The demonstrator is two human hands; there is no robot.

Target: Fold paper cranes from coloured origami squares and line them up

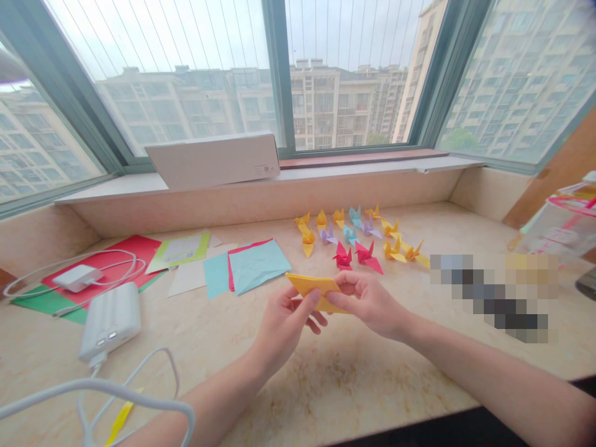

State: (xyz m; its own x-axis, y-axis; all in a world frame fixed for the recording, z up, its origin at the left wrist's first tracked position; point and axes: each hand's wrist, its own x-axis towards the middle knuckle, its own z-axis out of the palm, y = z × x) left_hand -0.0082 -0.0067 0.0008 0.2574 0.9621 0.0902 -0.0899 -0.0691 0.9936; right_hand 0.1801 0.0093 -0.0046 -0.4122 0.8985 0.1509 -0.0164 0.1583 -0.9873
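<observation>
A folded piece of yellow origami paper [305, 284] is held above the counter between both hands. My left hand [295, 313] grips it from the left, thumb on the near face and the other fingers curled behind and below. At its right end, my right hand [367, 301] pinches it between thumb and fingers. Just beyond the hands stand several folded paper cranes: red ones [343, 256], yellow ones [395, 250], blue ones [350, 234] and purple ones [328, 234]. Left of the hands lies a creased light blue sheet [261, 266] over a red one.
A white power bank [112, 320] with cables and a white adapter [78, 277] lie at left, near red [146, 245] and green [35, 303] sheets. A white box [214, 161] stands on the windowsill. At right is a clear plastic cup [554, 230], beside a blurred-out patch.
</observation>
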